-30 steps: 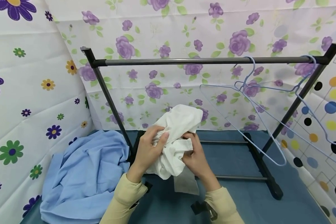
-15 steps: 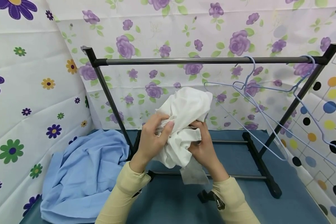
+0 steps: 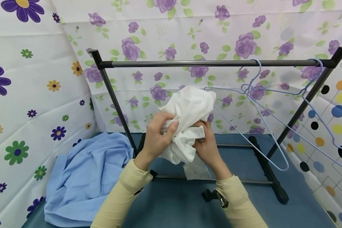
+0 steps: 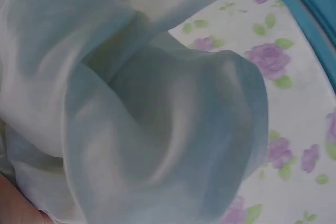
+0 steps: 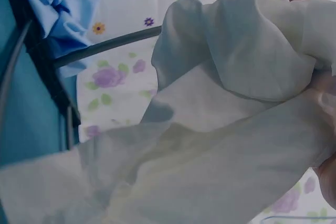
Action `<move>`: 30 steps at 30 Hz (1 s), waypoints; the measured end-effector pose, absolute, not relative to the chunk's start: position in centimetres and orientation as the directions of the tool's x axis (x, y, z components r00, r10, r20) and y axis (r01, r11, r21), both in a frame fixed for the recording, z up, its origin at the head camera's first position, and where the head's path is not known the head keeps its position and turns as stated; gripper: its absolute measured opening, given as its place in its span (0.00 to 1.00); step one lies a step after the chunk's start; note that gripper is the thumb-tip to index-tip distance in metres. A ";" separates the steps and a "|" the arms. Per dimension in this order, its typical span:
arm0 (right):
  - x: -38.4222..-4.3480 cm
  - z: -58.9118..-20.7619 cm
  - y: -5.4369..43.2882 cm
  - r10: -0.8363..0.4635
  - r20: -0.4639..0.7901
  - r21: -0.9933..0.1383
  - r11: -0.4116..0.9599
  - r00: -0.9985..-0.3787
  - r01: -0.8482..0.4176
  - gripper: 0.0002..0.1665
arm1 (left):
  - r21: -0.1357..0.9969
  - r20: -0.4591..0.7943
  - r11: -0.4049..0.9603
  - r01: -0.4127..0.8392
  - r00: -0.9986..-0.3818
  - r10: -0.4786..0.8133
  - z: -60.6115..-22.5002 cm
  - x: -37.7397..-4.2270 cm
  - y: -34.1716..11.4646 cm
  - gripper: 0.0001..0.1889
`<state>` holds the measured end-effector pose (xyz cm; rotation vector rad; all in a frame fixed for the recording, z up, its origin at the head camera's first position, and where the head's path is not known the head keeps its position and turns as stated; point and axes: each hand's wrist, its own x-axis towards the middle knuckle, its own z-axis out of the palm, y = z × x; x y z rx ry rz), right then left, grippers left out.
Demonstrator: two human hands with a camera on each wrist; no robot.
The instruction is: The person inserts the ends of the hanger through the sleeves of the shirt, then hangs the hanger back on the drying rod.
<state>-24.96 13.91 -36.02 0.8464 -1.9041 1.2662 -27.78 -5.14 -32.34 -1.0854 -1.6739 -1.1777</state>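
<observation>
A bunched white garment (image 3: 191, 106) is held up between both hands in the head view, in front of the rack. My left hand (image 3: 158, 136) grips its left side, thumb over the folds. My right hand (image 3: 208, 147) pinches the right side, its fingertips partly hidden by a folded edge. Below the right hand hangs a loose flap of the cloth. Pale folds of the garment (image 4: 173, 129) fill much of the left wrist view. From the right wrist, a long strip of the garment (image 5: 220, 166) stretches towards the lower left.
A black clothes rack (image 3: 171, 64) stands behind the hands. Light blue wire hangers (image 3: 255, 99) hang from its right part. On the left, a crumpled blue garment (image 3: 88, 180) lies on the blue-green table surface (image 3: 165, 205). Patterned cloth walls surround the rack.
Both hands have lifted the white garment and shifted it slightly to the right, mostly in the first half second. The grip looks the same. The blue garment has stayed put.
</observation>
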 end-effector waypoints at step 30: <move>-24.4 -45.1 15.0 -0.102 0.529 -0.777 0.342 -0.843 -0.529 0.35 | 0.486 0.750 0.417 0.768 -0.612 0.252 -42.3 -26.4 -4.6 0.08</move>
